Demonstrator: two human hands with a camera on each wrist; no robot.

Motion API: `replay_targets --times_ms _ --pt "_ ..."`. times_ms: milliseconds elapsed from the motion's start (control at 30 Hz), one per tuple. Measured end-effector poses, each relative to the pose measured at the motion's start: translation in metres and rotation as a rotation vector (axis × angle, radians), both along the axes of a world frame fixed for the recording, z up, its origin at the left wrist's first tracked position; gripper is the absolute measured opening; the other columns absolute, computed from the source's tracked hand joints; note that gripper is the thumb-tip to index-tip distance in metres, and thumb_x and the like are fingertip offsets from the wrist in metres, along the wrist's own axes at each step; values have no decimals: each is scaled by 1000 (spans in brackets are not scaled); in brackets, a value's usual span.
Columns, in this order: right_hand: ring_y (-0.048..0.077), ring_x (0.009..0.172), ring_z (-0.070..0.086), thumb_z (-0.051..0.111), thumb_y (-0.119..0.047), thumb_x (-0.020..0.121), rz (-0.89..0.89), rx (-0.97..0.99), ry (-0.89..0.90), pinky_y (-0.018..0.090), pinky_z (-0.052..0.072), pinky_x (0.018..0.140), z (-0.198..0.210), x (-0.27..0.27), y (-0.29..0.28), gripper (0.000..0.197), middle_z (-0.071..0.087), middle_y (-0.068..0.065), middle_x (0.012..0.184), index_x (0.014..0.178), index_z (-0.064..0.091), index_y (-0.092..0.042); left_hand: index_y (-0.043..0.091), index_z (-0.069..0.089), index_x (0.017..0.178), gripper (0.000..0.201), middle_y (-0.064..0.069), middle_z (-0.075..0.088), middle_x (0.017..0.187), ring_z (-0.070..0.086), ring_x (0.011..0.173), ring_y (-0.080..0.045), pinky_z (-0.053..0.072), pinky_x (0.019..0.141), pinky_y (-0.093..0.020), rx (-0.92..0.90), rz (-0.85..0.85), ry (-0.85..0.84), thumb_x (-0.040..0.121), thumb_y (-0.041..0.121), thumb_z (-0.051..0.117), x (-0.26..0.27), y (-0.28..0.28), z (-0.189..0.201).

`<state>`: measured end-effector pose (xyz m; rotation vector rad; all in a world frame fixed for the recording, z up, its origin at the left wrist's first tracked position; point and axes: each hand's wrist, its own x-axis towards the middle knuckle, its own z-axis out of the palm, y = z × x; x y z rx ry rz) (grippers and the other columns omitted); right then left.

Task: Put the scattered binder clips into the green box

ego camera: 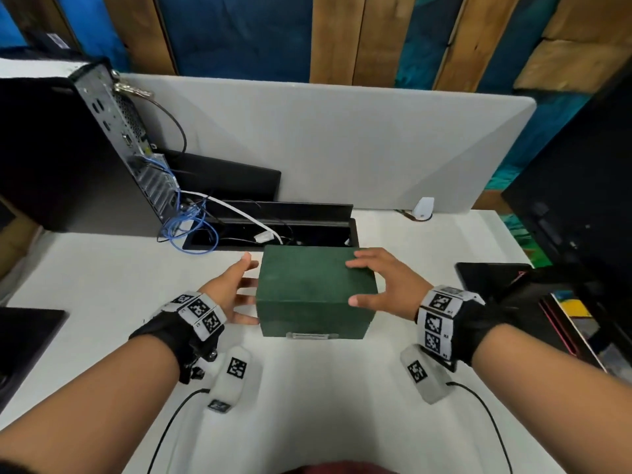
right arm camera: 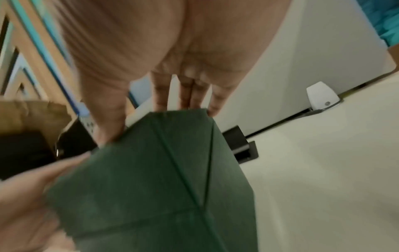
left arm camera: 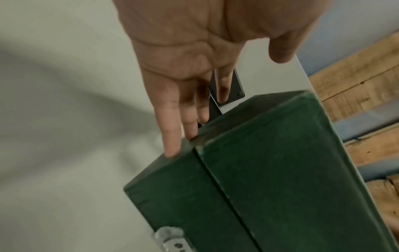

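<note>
The green box (ego camera: 316, 289) stands with its lid down in the middle of the white desk (ego camera: 102, 285), a small metal latch (ego camera: 312, 335) on its front. My left hand (ego camera: 239, 289) is at the box's left side, and its straight fingers (left arm camera: 172, 136) touch that wall of the green box (left arm camera: 270, 170). My right hand (ego camera: 372, 285) arches over the right end of the lid, fingers on top and thumb at the front edge. The right wrist view shows the fingers (right arm camera: 185, 95) and thumb spanning the green box (right arm camera: 151, 187). No binder clips are in view.
A computer tower (ego camera: 85, 148) with blue cables (ego camera: 191, 227) stands at the back left. An open cable tray (ego camera: 273, 230) lies right behind the box. A grey partition (ego camera: 342, 142) with a white clamp (ego camera: 423, 208) closes the back. Dark flat items (ego camera: 492, 278) lie at the right.
</note>
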<state>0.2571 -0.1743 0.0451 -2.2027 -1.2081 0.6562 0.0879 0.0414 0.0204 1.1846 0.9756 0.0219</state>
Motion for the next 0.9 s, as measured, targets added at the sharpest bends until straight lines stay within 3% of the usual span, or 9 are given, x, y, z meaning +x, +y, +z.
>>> replay_targets --times_ms 100,200,400,533,733,800,900 --pt "8 141 22 74 -36 75 -18 6 -21 22 17 115 -12 -7 -4 71 28 -8 150 137 41 -27 28 51 109 23 0 55 105 55 92 -19 54 71 -43 61 -63 26 93 43 46 1 -7 2" --pt "6 144 15 74 -38 74 -43 25 -37 25 13 118 -15 -10 -4 74 28 -11 152 139 39 -28 25 48 117 30 0 59 103 59 88 -14 55 68 -40 113 -118 28 89 31 57 0 -10 -1" --pt "4 142 19 78 -40 68 -76 40 13 38 19 120 -18 -5 -3 75 33 -14 149 135 44 -34 25 48 120 34 2 63 99 62 90 -14 59 60 -35 146 -169 26 88 31 59 -2 -6 -1" --pt "4 142 21 79 -39 67 -100 55 10 39 20 120 -18 -4 -1 74 35 -13 148 133 46 -34 25 47 120 35 2 63 99 62 90 -14 60 56 -33 151 -177 19 88 32 60 1 -3 1" --pt "4 142 19 74 -37 74 -59 -12 12 31 16 120 -7 -6 -2 70 31 -14 150 136 43 -32 28 44 121 39 3 61 102 59 99 -19 57 72 -41 144 -202 30 86 35 60 1 0 1" --pt "6 141 24 69 -34 80 -48 -26 -17 26 17 117 1 -3 -2 59 34 -13 148 134 46 -29 30 41 123 40 4 58 104 56 107 -22 53 82 -42 216 -213 44 88 37 58 1 4 0" --pt "3 132 37 64 -29 85 -104 124 -97 23 25 113 26 5 -8 35 42 -19 135 118 55 -38 28 38 130 43 -2 52 117 55 109 -24 48 82 -38 345 -201 47 91 41 50 -17 6 -8"
